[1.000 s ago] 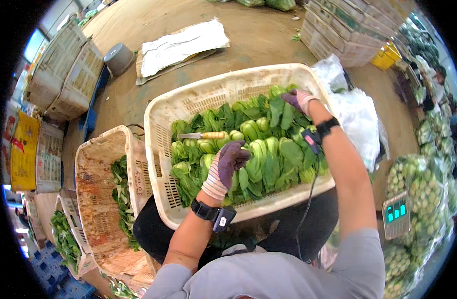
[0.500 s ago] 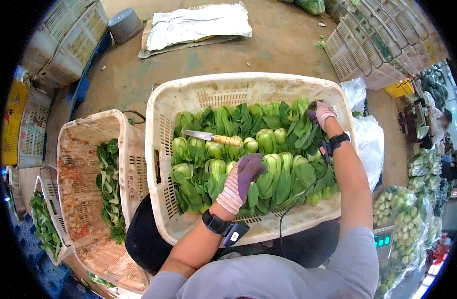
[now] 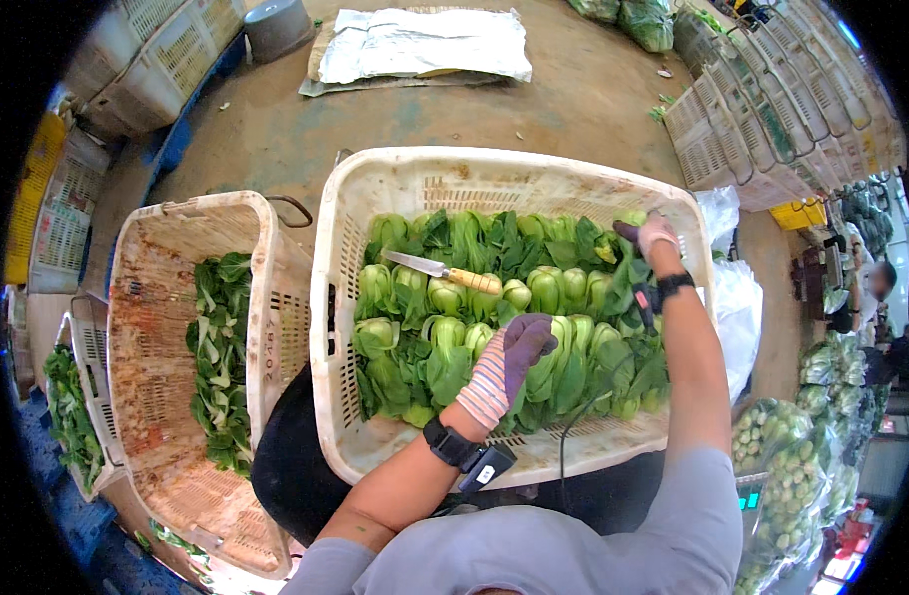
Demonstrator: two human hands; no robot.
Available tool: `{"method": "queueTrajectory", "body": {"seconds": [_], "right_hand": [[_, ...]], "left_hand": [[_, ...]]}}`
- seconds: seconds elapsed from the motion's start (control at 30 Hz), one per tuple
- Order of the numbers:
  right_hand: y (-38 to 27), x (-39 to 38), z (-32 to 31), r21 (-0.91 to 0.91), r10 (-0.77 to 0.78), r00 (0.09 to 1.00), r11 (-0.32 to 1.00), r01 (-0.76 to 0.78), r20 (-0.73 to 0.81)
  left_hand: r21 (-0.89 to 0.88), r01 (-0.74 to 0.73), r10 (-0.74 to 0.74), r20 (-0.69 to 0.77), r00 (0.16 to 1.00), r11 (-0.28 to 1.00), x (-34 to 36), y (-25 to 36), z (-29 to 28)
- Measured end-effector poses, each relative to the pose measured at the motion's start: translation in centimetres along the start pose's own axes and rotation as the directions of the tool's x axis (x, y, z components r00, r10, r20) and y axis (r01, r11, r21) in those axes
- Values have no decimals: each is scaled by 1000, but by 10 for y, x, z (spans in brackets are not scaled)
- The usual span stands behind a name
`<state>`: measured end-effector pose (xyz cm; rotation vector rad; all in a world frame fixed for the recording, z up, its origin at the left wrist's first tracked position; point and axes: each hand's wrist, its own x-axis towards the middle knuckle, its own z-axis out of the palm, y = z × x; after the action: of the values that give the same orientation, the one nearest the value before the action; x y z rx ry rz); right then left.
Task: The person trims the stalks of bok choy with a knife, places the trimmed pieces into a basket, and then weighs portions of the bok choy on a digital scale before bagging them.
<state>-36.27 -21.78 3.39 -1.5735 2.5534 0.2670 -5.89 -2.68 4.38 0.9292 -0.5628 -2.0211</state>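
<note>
A cream plastic crate (image 3: pixel 375 198) lies before me, packed with rows of green bok choy (image 3: pixel 445 337). On top of the greens lies a knife (image 3: pixel 443 269) with a yellow handle. My left hand (image 3: pixel 509 359), in a purple and striped glove, rests on the bok choy in the middle of the crate. My right hand (image 3: pixel 645 238), gloved the same way, touches the leaves at the crate's far right corner. Both wrists wear black bands.
A second cream crate (image 3: pixel 157 397) with loose leaves stands at my left. Stacked empty crates (image 3: pixel 772 119) line the back right. A flat white sack (image 3: pixel 425 45) lies on the floor ahead. Bagged greens (image 3: pixel 792 466) sit at the right near a scale.
My left hand has slid from the crate's left-middle toward its centre. My right hand stays at the far right corner. The view has tilted a little.
</note>
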Motion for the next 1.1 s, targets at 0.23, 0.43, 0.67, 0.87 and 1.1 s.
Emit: {"method": "queueTrajectory", "body": {"seconds": [0.23,0.43,0.67,0.87,1.1], "right_hand": [[94,-115,-72,985,-453,880,25,168,-139],[132,-157,-39,931,-483,872,-349,-111,-77],[64,-185,-41,891,-594,797,-413,-188,-107],[16,-210,-45,997,-804,595,-49,-54,-7],[-19,-256,-96,595,-755,594,351,723,-276]], "left_hand": [[-2,-37,37,-6,999,999,-5,3,8],[-11,-65,65,-30,997,998,-6,14,17],[-29,-273,268,-126,955,961,-2,20,3],[237,-173,39,482,875,956,-21,27,18],[-24,-78,82,378,922,997,-2,3,22]]}}
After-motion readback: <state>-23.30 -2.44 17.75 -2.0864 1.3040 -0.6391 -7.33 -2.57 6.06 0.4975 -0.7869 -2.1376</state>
